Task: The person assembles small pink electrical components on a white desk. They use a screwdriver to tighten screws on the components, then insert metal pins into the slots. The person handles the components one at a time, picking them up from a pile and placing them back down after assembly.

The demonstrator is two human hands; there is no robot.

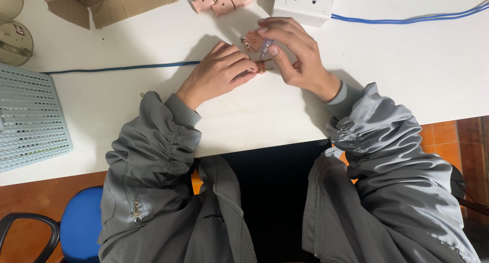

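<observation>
My left hand (220, 72) rests on the white table (254, 115) and pinches a small pink plug part with brass pins (261, 67). My right hand (295, 51) holds a small screwdriver with a clear bluish handle (266, 47), its tip pointing down onto that part. Just behind the tool lies another pink plug piece (252, 41), touching neither hand that I can tell. Both arms wear grey jacket sleeves.
Several pink plug parts (224, 0) lie at the far edge beside a white power strip (304, 3) with a blue cable (407, 19). A torn cardboard box (112, 3) is at back left, a pale blue perforated basket (28, 117) at left, and a blue chair (81, 222) below.
</observation>
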